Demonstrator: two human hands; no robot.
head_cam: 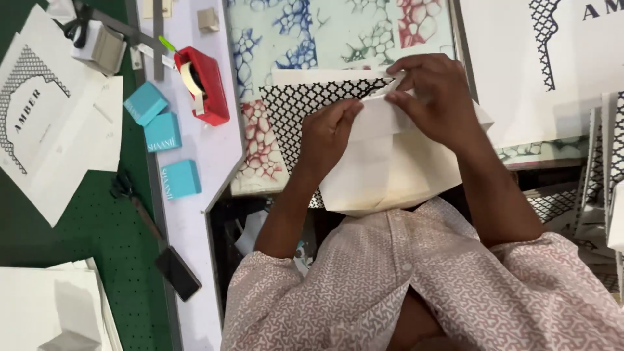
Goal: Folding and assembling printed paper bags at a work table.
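A: Cream paper bag point(390, 162), flat, held up over the lap between both hands. Black lattice print on the part behind the left hand point(328, 133), plain cream below.

B: Left hand closed on the bag's left side, fingers curled over the edge. Right hand point(435, 94) pinching the folded top flap, fingertips tight together on the crease.

A: Smooth lower panel, one soft vertical fold down the middle, bottom edge hanging just above the patterned shirt point(403, 286).

B: Behind the hands, a sheet with blue, green and red cell print point(338, 32). Left of the left hand, a red tape dispenser point(205, 84) and three teal boxes point(162, 133). Further down on that side, a dark phone point(177, 273). Right of the right hand, more white bags with the same lattice point(552, 52).
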